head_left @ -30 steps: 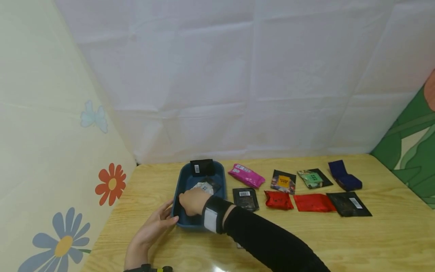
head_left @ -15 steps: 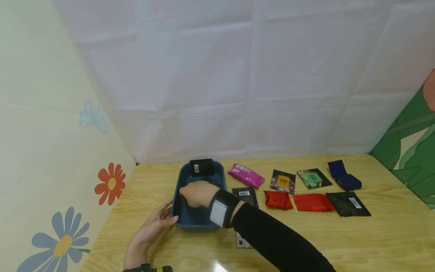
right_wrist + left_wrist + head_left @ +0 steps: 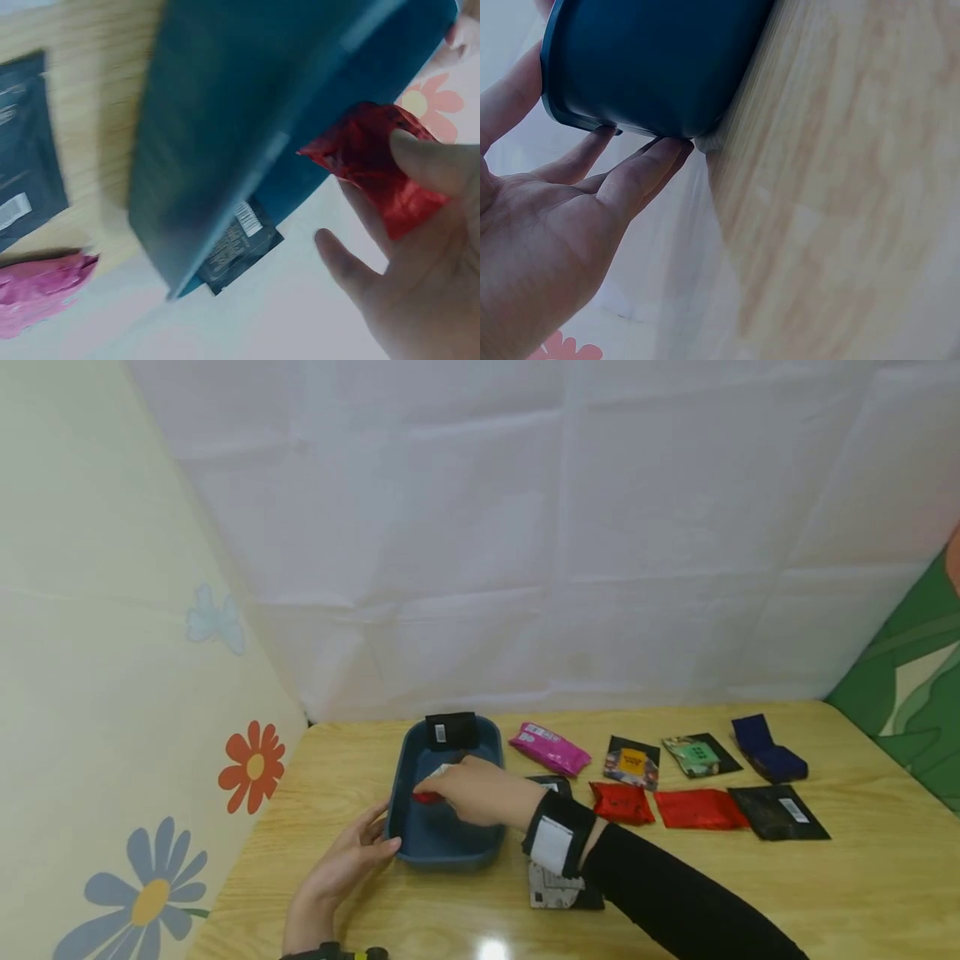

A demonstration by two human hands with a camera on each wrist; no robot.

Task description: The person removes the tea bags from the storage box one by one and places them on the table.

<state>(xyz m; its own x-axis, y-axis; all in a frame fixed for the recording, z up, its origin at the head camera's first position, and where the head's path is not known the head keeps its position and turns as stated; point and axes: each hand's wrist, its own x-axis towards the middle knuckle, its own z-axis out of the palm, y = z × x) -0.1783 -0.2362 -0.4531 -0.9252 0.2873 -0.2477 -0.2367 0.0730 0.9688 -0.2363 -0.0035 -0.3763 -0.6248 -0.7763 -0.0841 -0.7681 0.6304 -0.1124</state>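
In the head view my left hand (image 3: pixel 342 864) holds the near left corner of a blue plastic bin (image 3: pixel 396 818). Its thumb is on the near wall and its fingers lie along the left side, as the left wrist view of the bin (image 3: pixel 645 67) also shows. My right hand (image 3: pixel 480 789) is over the bin and pinches a small crinkled red foil packet (image 3: pixel 375 161) between thumb and fingers. A black packet (image 3: pixel 452 731) with a barcode label leans against the bin's far wall. A whitish scrap shows behind my right hand, mostly hidden.
Right of the bin lie a pink packet (image 3: pixel 550 748), red packets (image 3: pixel 622 802) (image 3: pixel 701 809), patterned packets (image 3: pixel 632 762) (image 3: pixel 701 755), a black packet (image 3: pixel 780 812) and a folded navy packet (image 3: pixel 769 749). A grey-and-black packet (image 3: pixel 553 887) lies below my right wrist. A white sheet (image 3: pixel 450 568) hangs behind the table.
My right hand has lifted from low in the bin and drawn back to the right, with a red packet now visible in its fingers. The left hand stays at the bin's corner.
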